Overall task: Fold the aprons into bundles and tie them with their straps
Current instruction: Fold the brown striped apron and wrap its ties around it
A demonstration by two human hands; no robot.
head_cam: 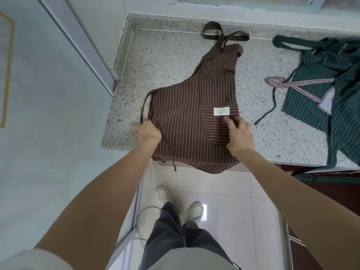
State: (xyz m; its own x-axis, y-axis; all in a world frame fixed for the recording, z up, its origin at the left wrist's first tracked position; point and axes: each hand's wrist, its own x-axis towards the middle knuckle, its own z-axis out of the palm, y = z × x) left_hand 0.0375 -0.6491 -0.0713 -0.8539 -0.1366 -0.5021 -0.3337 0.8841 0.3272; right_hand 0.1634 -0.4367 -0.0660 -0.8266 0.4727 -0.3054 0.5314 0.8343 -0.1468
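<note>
Here, a brown pinstriped fabric apron (194, 106), folded lengthwise, lies on the speckled granite worktop (165, 55), its lower hem hanging over the near edge and its neck strap (224, 33) looped toward the wall. The left hand (147, 131) grips the apron's left edge where a thin brown waist strap (167, 141) trails down. The right hand (238, 133) rests flat, fingers extended, on the pocket just below a white label (221, 111). To the right lies a dark green striped apron (319, 94) with a red-and-white checked strap (300, 82).

Apron (194, 114) left of 2nd apron (311, 106)
</note>
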